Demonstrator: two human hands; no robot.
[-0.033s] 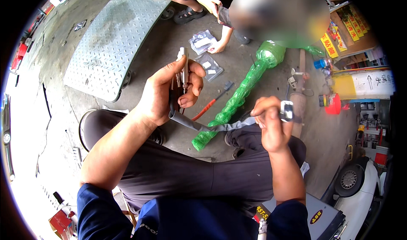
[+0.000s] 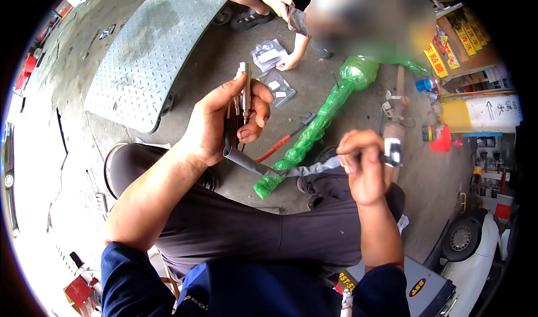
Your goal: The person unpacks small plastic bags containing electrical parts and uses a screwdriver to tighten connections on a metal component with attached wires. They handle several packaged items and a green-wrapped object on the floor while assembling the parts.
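My left hand (image 2: 230, 115) is closed around a slim metal cylinder (image 2: 245, 87), held upright, its silver end standing above the thumb. Thin wires show beneath it between the fingers. A grey sleeved cable (image 2: 252, 164) runs from below that hand across to my right hand (image 2: 364, 166). There the fingers pinch the cable by its end, where a black-and-white connector (image 2: 393, 152) sticks out to the right. Behind the cable lies an orange-red sleeved lead (image 2: 273, 149) with a grey tip; where it begins is hidden.
A long part in green plastic wrap (image 2: 322, 126) lies on the floor ahead. Beyond it are clear plastic bags (image 2: 274, 87) and a crouching person's hand (image 2: 288, 62). A checker-plate platform (image 2: 157, 48) stands left. A grey case (image 2: 414, 286) sits at lower right.
My right hand has shifted slightly right, and the connector has swung right and down. The grey tip of the orange-red lead has moved a little right. My left hand barely differs.
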